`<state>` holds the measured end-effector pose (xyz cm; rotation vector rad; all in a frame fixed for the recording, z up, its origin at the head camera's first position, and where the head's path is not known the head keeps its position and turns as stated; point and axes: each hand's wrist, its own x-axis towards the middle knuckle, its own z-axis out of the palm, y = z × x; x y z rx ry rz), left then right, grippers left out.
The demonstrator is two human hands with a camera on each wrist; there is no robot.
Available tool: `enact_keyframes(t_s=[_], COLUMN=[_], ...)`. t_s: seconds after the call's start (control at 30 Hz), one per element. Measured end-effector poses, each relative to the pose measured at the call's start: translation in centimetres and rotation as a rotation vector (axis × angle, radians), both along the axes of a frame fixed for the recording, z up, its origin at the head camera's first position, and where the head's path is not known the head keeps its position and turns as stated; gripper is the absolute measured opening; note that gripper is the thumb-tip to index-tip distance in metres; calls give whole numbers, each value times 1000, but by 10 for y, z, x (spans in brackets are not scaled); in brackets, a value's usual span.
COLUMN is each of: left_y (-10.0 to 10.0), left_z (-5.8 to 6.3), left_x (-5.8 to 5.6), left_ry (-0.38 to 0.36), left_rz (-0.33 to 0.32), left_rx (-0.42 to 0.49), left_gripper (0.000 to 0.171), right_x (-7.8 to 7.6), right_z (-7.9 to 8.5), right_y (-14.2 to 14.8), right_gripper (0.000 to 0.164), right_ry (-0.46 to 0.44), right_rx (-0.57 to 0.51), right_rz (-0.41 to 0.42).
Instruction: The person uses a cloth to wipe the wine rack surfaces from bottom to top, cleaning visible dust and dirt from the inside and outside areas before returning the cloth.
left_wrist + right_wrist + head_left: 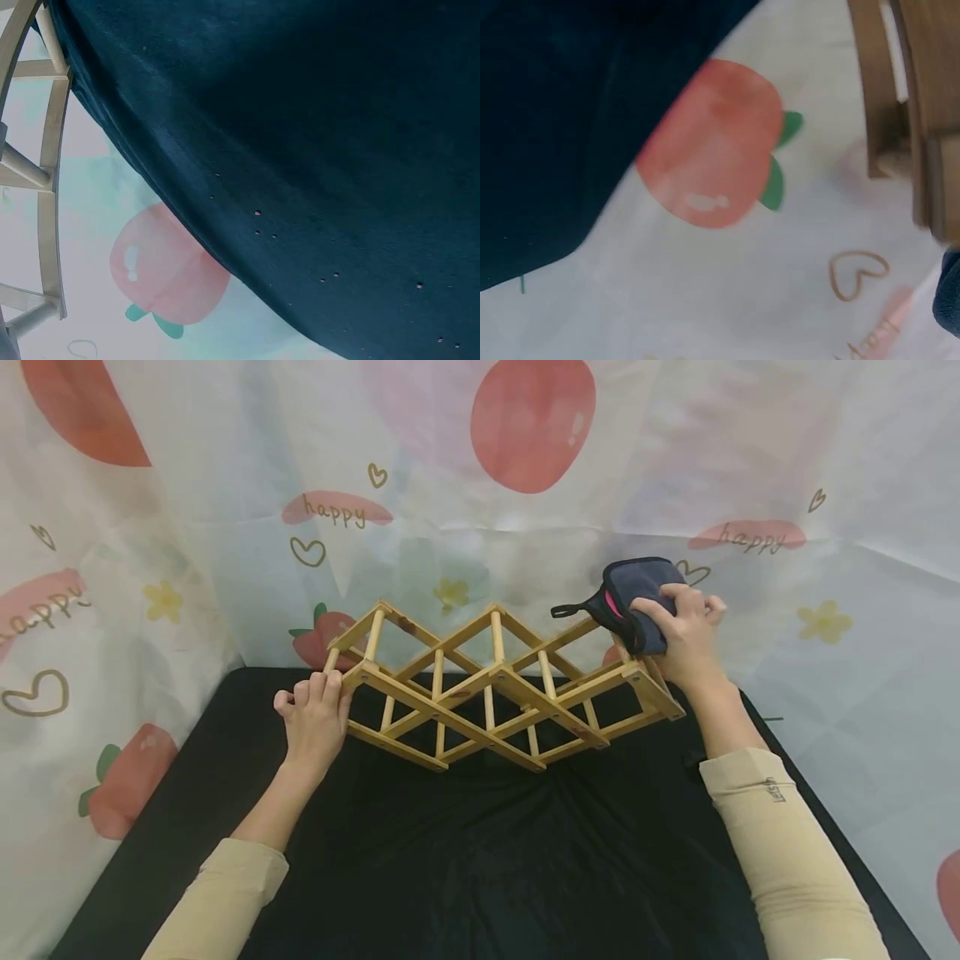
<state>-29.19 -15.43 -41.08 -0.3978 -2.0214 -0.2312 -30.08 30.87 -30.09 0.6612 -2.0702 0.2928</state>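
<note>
Over the table's [487, 860] far edge, left hand [315, 717] grips a stiff-looking rack [500, 672], best held endwise; right hand [686, 631], a soft-looking pouch [636, 589].

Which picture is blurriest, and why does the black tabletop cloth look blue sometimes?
Right wrist view: blurriest, the tan wooden lattice rack soft-edged, probably because it's close; both wrist views: the black tabletop cloth tinted blue, perhaps by the camera's colours; head view: sharpest, cloth black.
</note>
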Motion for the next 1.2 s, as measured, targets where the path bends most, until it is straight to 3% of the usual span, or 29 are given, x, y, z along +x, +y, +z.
enact_keyframes(t_s=[0.1,0.2,0.53,0.87,1.0,1.2], left_y=[-2,-4,-2,-3,-3,-1], left_z=[0,-1,1,2,4,7], left_x=[2,2,2,2,1,1], left_ry=[-14,-24,-9,-12,0,-5], left_rz=[9,9,-14,-6,-3,-11], left_rx=[-3,-6,1,-7,-8,-6], left_gripper=[33,34,31,31,30,30], right_x=[7,19,74,133,145,150], right_z=[6,12,5,-37,-60,-96], right_y=[-1,-1,-9,-29,-40,-47], right_gripper=[25,19,29,27,30,35], right_ry=[92,126,193,225,252,171], right_rx=[-81,-117,-216,-243,-268,-257], right_rz=[-10,-52,-115,-209,-237,-249])
